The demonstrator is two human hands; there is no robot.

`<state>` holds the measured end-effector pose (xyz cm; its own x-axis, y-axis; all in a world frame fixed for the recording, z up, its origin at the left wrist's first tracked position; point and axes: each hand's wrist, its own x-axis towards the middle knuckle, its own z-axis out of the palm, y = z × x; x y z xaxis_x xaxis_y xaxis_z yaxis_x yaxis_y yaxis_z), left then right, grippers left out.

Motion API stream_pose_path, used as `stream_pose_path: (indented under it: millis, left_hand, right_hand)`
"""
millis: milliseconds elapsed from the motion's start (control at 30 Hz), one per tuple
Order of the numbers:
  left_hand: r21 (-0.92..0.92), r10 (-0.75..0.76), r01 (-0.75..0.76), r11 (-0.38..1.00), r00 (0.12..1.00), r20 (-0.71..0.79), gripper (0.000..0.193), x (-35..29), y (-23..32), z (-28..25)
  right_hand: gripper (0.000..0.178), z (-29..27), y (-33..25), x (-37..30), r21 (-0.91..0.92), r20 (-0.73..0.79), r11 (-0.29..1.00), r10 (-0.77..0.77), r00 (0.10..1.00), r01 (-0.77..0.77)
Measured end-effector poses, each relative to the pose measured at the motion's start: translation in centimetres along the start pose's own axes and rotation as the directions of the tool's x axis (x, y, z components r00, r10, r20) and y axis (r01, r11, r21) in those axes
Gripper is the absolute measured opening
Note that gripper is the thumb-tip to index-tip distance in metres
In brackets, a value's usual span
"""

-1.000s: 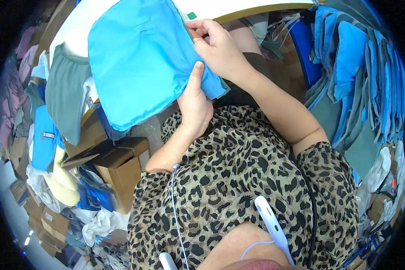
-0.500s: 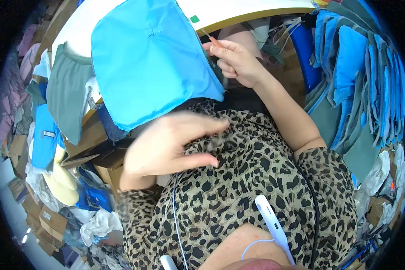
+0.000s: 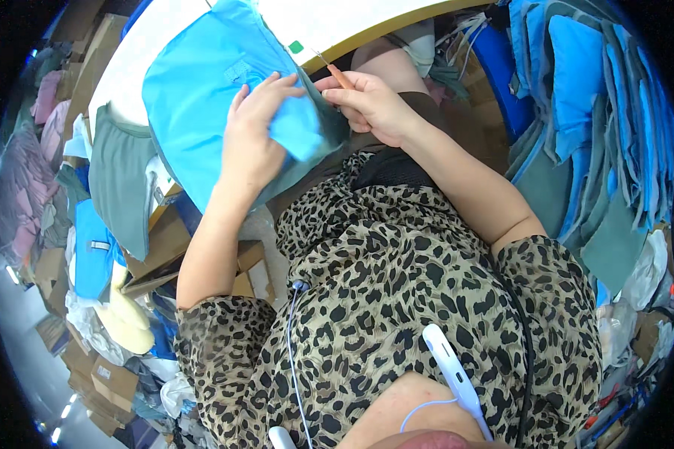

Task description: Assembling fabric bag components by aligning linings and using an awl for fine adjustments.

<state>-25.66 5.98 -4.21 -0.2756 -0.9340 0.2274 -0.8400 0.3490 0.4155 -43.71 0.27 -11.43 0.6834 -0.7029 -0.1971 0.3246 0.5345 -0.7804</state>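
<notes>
A light-blue fabric panel (image 3: 183,112) with a grey underside hangs over the near edge of the white table. My left hand (image 3: 258,138) is on its right part, gripping the cloth, and a blurred blue fold lies beside the palm. A small stitched patch (image 3: 238,72) shows just beyond the fingers. My right hand (image 3: 371,105) is closed around a small tool with an orange handle (image 3: 340,76) and a thin metal tip, close to the panel's right edge. The tip points away from me, over the table edge; its exact shape is too fine to tell.
A curved white table (image 3: 337,26) with a yellowish edge lies ahead. Grey cloth (image 3: 120,179) drapes over its left side. Many blue and grey panels (image 3: 577,97) hang at the right. Cardboard boxes (image 3: 116,382) and loose fabric fill the lower left.
My left hand has moved up and away from my body onto the blue panel, whose right side is now bunched, baring grey underside. My right hand and the tool have shifted slightly left.
</notes>
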Motion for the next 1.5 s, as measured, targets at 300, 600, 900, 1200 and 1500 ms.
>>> stream_pose_path:
  millis: [300,600,900,1200,1500]
  left_hand:
    - [-0.766,-0.853,0.497,0.408,0.507,-0.125,0.042,0.3,-0.8,-1.7]
    - [-0.847,-0.806,0.366,0.386,0.58,-0.117,0.043,0.3,-0.1,-1.7]
    - [-0.845,-0.8,0.367,0.388,0.59,-0.111,0.036,0.0,-0.2,-0.9]
    - [-0.538,-0.228,0.074,0.84,0.947,-0.225,0.031,-0.4,1.0,0.9]
    - [-0.109,-0.046,0.018,0.994,0.965,-0.258,0.055,-1.0,3.4,2.3]
  right_hand:
    - [0.023,0.4,0.9,0.5,-0.457,-0.12,0.882,-0.194,0.974,0.119]
    - [0.036,2.7,-0.4,-1.8,-0.822,0.019,0.494,-0.475,0.88,0.284]
    - [0.035,3.7,-0.8,-0.3,-0.861,0.086,0.401,-0.49,0.868,0.312]
    - [0.033,3.8,-1.5,0.0,-0.845,0.065,0.422,-0.529,0.846,0.329]
    - [0.037,1.2,0.8,2.2,-0.751,0.101,0.514,-0.531,0.841,0.415]
